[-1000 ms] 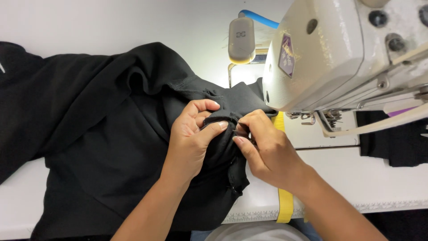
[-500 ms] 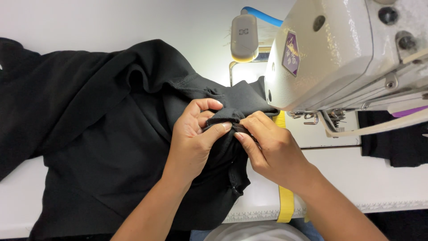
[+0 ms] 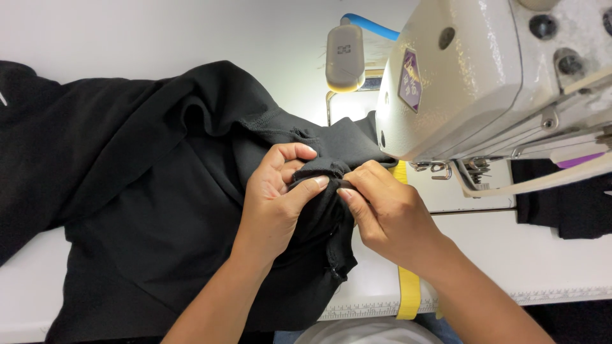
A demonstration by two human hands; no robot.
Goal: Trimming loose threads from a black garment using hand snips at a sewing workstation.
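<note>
Near edge of white bench [image 3: 542, 267]: printed ruler strip and yellow tape measure [image 3: 408, 299] hanging over it. Left hand [image 3: 277, 204] and right hand [image 3: 389, 213] side by side mid-bench, both pinching one folded seam edge of black knit fabric garment [image 3: 146, 191], thumbs on top, fingertips touching across the fold. Best handled, by judgement, with fold kept even, edges aligned, grip kept tight while pushing toward needle area, fingers kept clear of presser foot. Garment bulk spread left of hands toward left edge, pinched part directly between hands, one corner tucked under head of cream metal sewing machine [image 3: 484, 83] just beyond right hand. Small grey lamp head on blue arm [image 3: 344, 57] further back. Another black fabric piece [image 3: 567, 204] at right edge.
</note>
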